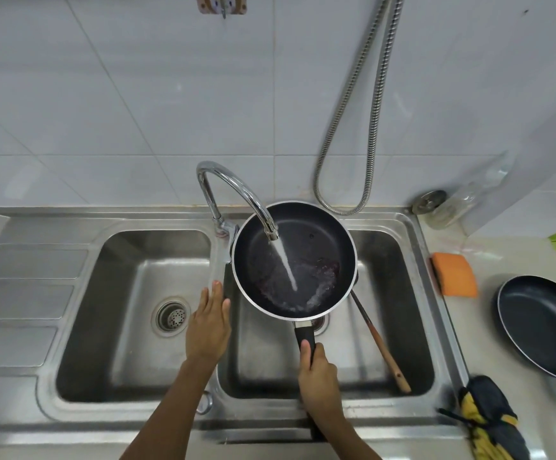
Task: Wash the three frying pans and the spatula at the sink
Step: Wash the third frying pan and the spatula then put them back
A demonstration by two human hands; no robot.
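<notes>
A black frying pan [316,234] with a pale rim is held over the right sink basin [399,277], and water runs from the chrome tap [233,194] into it. Reddish residue and water lie in its bottom. My right hand [316,376] grips the pan's black handle. My left hand [208,322] hovers flat and empty over the divider, just left of the pan. A wooden-handled spatula [381,345] lies in the right basin, its head hidden under the pan. A second black frying pan [545,323] rests on the counter at the right.
The left basin [120,313] has a drain strainer. An orange sponge [456,273] sits on the counter by the sink's edge. A dark and yellow cloth [489,419] lies at the front right. A metal hose [353,127] hangs on the tiled wall; a clear jar [456,204] lies in the corner.
</notes>
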